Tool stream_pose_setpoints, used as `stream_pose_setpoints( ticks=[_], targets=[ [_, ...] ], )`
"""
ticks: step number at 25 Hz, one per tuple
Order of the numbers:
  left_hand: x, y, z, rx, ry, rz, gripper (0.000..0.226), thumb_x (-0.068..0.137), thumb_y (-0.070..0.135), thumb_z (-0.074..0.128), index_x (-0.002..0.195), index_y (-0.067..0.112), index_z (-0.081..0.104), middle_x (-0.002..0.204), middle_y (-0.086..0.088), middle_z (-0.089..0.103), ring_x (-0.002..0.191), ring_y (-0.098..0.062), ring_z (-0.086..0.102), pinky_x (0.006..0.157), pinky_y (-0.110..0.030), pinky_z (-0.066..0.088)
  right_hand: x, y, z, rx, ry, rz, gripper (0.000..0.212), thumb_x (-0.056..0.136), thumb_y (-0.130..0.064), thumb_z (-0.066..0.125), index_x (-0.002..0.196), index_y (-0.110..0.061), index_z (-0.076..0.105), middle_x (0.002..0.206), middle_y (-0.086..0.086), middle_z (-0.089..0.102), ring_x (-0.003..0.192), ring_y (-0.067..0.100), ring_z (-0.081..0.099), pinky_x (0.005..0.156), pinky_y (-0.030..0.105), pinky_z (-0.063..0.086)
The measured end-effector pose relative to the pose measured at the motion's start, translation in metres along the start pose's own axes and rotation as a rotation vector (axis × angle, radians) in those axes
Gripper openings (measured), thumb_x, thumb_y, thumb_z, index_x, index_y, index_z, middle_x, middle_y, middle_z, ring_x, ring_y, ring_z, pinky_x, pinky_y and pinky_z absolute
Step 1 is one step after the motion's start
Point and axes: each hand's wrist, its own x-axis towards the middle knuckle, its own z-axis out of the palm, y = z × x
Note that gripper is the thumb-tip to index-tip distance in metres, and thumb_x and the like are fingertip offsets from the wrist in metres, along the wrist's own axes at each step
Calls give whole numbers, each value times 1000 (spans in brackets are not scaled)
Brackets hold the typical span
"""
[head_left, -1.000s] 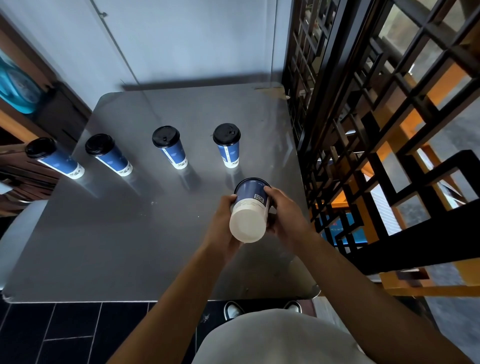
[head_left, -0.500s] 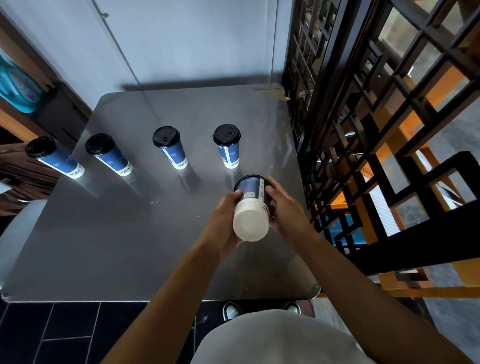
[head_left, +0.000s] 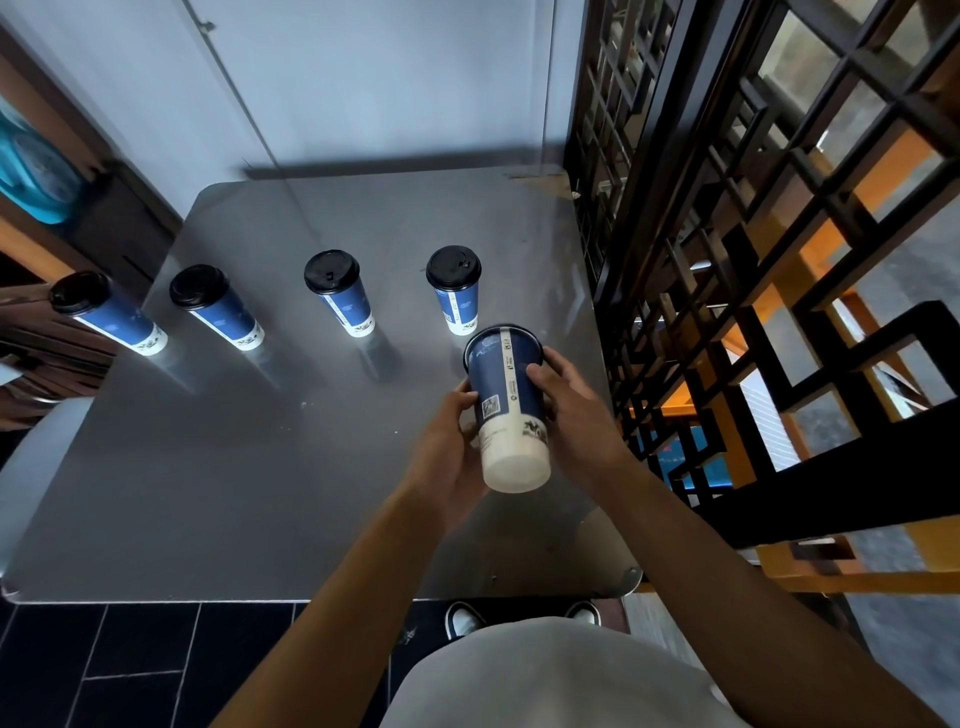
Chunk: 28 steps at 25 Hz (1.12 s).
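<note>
A blue paper cup (head_left: 506, 395) with a white base is held above the grey table (head_left: 234, 467), tipped so its white bottom faces me and its black-lidded top points away. My left hand (head_left: 447, 457) grips its lower left side. My right hand (head_left: 571, 415) curls round its right side. Several more blue cups with black lids stand upright in a row on the table: one just beyond the held cup (head_left: 456, 288), one further left (head_left: 337, 293), another left of that (head_left: 215, 306) and one at the left edge (head_left: 106, 312).
A dark lattice screen (head_left: 727, 260) runs along the table's right edge. A pale wall (head_left: 363, 78) stands behind the table. Dark floor tiles (head_left: 130, 665) lie below the near edge. A blue object (head_left: 31, 171) sits on wooden furniture at far left.
The held cup has tilted further away from me, so more of its blue side shows, and both hands have shifted along with it. The standing cups have not moved.
</note>
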Motion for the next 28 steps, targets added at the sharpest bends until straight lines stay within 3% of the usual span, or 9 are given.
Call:
stream_pose_setpoints(
  ticks=[1, 7, 10, 13, 16, 20, 24, 26, 28],
  targets=[
    [2, -1, -4, 11, -16, 35, 45, 99, 21, 45, 142, 18, 55, 126, -23, 64, 107, -36, 61, 100, -54, 51, -1, 0, -3, -5, -37, -8, 35, 89, -29, 70, 122, -28, 60, 120, 3, 72, 107, 22, 73, 87, 36, 61],
    [12, 1, -23, 335, 62, 177, 39, 105, 18, 43, 133, 40, 60, 111, -1, 77, 92, -17, 72, 70, -34, 60, -6, 6, -17, -402, -77, -129, 30, 94, -35, 66, 124, -29, 64, 111, -6, 77, 105, 12, 73, 94, 34, 58],
    [21, -4, -34, 530, 87, 277, 59, 97, -5, 48, 138, 36, 53, 97, 3, 77, 83, -15, 74, 60, -26, 59, -7, 8, -26, -538, -117, -120, 58, 92, -35, 69, 145, -42, 45, 110, -12, 73, 93, 3, 74, 73, 15, 58],
    [24, -14, -48, 699, 91, 302, 77, 82, -9, 62, 144, 34, 47, 104, -2, 70, 91, -21, 71, 73, -40, 62, -7, 22, -35, -691, -166, -83, 72, 91, -24, 73, 148, -46, 34, 108, -21, 64, 85, -14, 68, 61, 4, 51],
    [25, -24, -56, 862, 54, 395, 73, 70, 9, 73, 124, 50, 48, 112, 10, 64, 96, 7, 65, 69, -16, 56, -5, 39, -41, -834, -80, -127, 70, 82, -17, 82, 144, -27, 48, 113, -22, 62, 100, -12, 65, 68, 2, 49],
    [51, -29, -53, 937, 20, 545, 63, 62, 14, 77, 113, 40, 51, 108, 13, 64, 96, 13, 61, 73, -9, 50, 3, 55, -45, -1000, 130, -199, 48, 80, -20, 82, 123, -27, 62, 110, -19, 64, 107, 2, 61, 76, 4, 42],
    [93, -23, -41, 1020, -45, 493, 61, 75, -1, 78, 124, 27, 53, 116, 7, 67, 108, 1, 61, 84, -10, 49, 33, 57, -55, -931, 234, -189, 43, 80, -14, 81, 118, -25, 64, 111, -9, 73, 109, 11, 68, 65, -2, 44],
    [120, -16, -24, 1047, -25, 492, 57, 78, -5, 76, 126, 19, 57, 116, 1, 69, 110, -11, 65, 92, -23, 52, 60, 46, -60, -904, 274, -191, 46, 79, -17, 83, 121, -18, 66, 111, -1, 76, 104, 10, 70, 59, -5, 42],
    [152, -7, -1, 1015, 6, 448, 57, 80, -11, 71, 130, 12, 59, 118, -5, 70, 114, -21, 66, 99, -34, 52, 90, 28, -62, -919, 303, -212, 48, 76, -21, 83, 120, -28, 66, 102, -8, 77, 87, 0, 65, 57, -5, 40]
  ],
)
